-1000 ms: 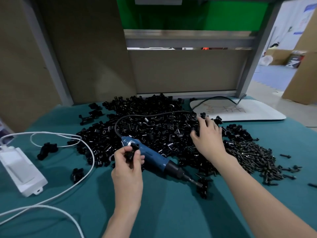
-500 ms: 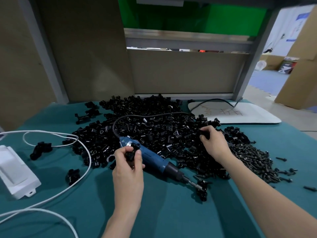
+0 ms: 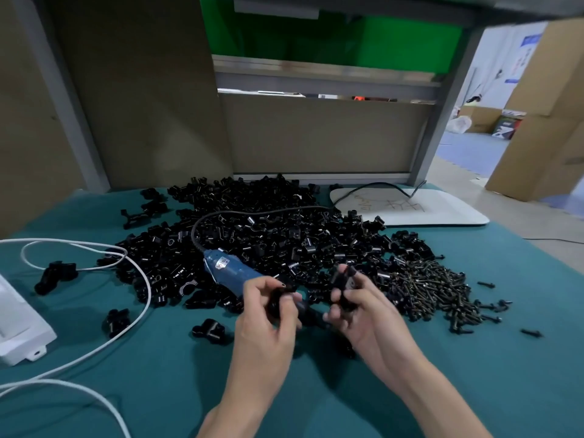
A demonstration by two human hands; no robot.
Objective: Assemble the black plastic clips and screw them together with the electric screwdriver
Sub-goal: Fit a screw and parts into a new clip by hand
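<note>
A big heap of black plastic clips (image 3: 259, 241) covers the middle of the green table (image 3: 164, 374). The blue electric screwdriver (image 3: 230, 273) lies on the heap's near edge, its tip hidden behind my hands. My left hand (image 3: 268, 320) pinches one black clip piece (image 3: 278, 300) above the screwdriver's nose. My right hand (image 3: 360, 308) grips another black clip piece (image 3: 343, 289) close beside it, the two pieces a short gap apart. A pile of dark screws (image 3: 433, 289) lies to the right of my right hand.
A white power box (image 3: 19, 327) with white cables (image 3: 139, 279) sits at the left. Loose assembled clips (image 3: 55, 276) lie around it, and one clip (image 3: 208, 330) lies just left of my left hand. A white board (image 3: 442, 210) lies at the back right.
My right hand left the heap with a clip piece and came toward me, next to my left hand. My left hand moved right along the screwdriver.
</note>
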